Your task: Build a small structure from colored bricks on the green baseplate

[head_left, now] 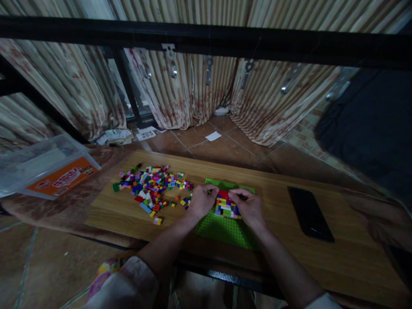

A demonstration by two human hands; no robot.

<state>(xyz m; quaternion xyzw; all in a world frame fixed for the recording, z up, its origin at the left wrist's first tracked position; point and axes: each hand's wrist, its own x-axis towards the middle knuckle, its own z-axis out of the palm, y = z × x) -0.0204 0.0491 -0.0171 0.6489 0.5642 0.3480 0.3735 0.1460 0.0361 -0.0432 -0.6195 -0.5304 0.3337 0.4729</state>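
A green baseplate (225,229) lies on the wooden table (337,253) in front of me. A small block of coloured bricks (226,207) is built on its upper middle. My left hand (201,201) rests on the plate's left side, fingers curled against the build's left edge. At the build's top right, my right hand (249,208) has its fingers pinched together; whether a brick is in them is hidden. A loose pile of small coloured bricks (151,186) is spread on the table to the left of the plate.
A black phone (310,213) lies face up on the table's right. A clear plastic box with an orange label (48,169) stands at the left. Striped curtains, a black metal frame and tiled floor with scattered papers (213,136) lie beyond the table.
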